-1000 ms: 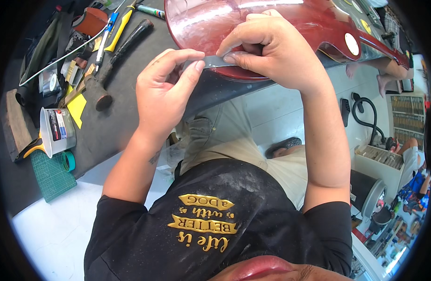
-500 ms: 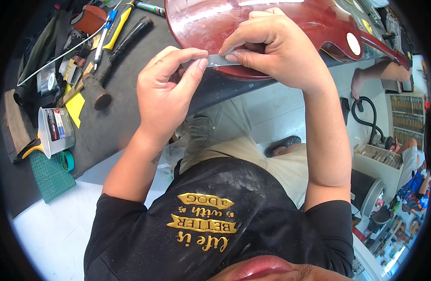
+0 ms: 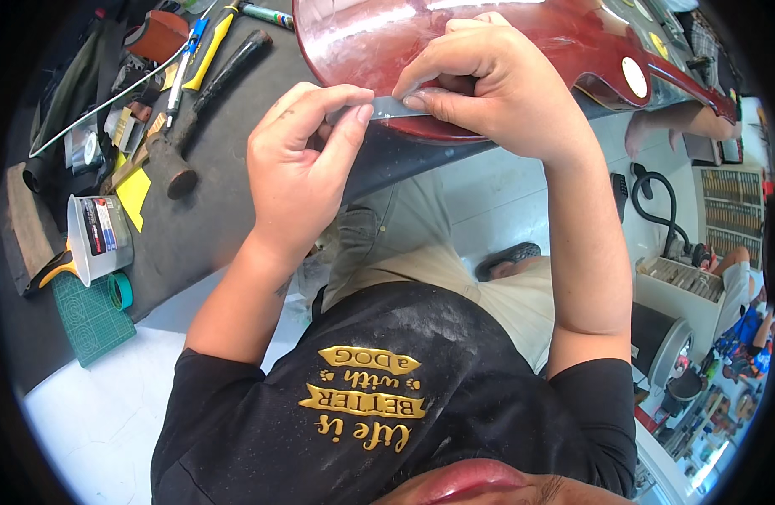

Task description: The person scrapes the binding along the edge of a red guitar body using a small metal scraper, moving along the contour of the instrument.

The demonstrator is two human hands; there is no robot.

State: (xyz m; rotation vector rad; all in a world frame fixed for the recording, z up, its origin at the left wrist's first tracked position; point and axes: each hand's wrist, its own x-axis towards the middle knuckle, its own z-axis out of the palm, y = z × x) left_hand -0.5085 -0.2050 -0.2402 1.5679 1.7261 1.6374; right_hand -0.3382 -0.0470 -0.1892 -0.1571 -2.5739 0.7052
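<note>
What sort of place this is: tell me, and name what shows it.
Probably a workshop, perhaps for guitar repair: a glossy dark-red guitar lies on a dark workbench, with a hammer and a green cutting mat off to the left.

One grey strip, one red guitar, one hammer, one plastic tub, one green mat

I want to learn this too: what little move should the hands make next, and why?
Perhaps ease the grey strip gently toward the red guitar, staying level. The left hand and right hand pinch it from either side, so both could steer it, and in this view it overlaps the guitar's near edge. I can't tell whether it already touches.
</note>
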